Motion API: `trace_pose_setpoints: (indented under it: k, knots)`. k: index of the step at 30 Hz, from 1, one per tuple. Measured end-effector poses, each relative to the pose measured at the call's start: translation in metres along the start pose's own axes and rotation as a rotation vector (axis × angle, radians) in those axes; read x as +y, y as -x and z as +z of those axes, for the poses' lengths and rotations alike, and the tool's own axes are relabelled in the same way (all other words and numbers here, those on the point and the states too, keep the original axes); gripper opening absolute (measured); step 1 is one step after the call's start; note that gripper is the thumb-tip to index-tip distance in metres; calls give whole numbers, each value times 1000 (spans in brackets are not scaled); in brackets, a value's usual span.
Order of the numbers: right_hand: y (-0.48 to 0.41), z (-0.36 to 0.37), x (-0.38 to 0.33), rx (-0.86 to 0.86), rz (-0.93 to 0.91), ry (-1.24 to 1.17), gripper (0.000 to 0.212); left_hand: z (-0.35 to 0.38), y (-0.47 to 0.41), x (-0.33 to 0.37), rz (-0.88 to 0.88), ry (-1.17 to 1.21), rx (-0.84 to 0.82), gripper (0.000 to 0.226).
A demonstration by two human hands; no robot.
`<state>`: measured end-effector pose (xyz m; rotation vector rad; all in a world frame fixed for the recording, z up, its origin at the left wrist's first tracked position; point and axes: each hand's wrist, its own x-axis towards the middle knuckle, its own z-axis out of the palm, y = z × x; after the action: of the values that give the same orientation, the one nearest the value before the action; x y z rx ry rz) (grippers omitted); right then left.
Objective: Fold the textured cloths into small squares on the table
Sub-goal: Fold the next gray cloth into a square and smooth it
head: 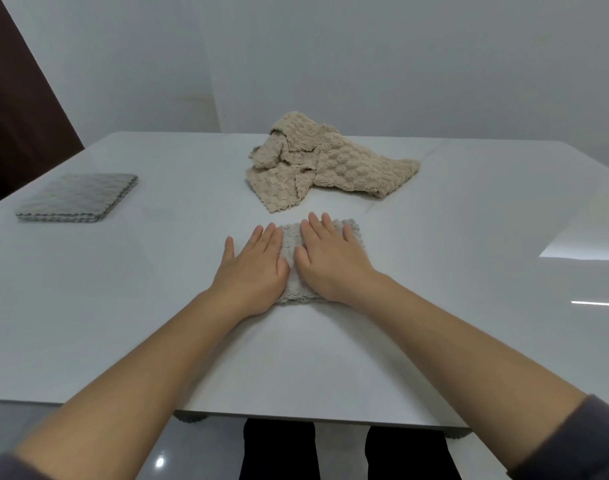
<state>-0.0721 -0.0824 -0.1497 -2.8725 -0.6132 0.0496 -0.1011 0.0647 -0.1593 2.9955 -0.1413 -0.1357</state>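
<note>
A small folded grey textured cloth point(291, 237) lies on the white table point(123, 306) in front of me. My left hand point(253, 268) lies flat with straight fingers on its left part, partly over the table. My right hand point(327, 259) presses flat on its right part, fingers straight. Between the hands a strip of the cloth shows. Behind it lies a crumpled heap of beige textured cloths point(325, 164). At the far left sits a neat stack of folded grey cloths point(78, 197).
The table's near edge runs just above my legs point(279, 452). A white wall stands behind the table, and a dark brown panel point(15, 116) at the far left. Bright light reflections lie on the table's right side.
</note>
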Motion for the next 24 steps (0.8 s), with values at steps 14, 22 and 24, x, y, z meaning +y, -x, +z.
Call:
trace_pose_setpoints:
  k: [14, 22, 24]
  knots:
    - [1, 7, 24, -57, 35, 60, 62, -8, -9, 2, -50, 58, 1, 58]
    - [0, 9, 25, -47, 33, 65, 61, -19, -30, 46, -24, 783, 288, 55]
    - [-1, 10, 26, -36, 32, 65, 61, 0, -28, 43, -29, 729, 229, 56]
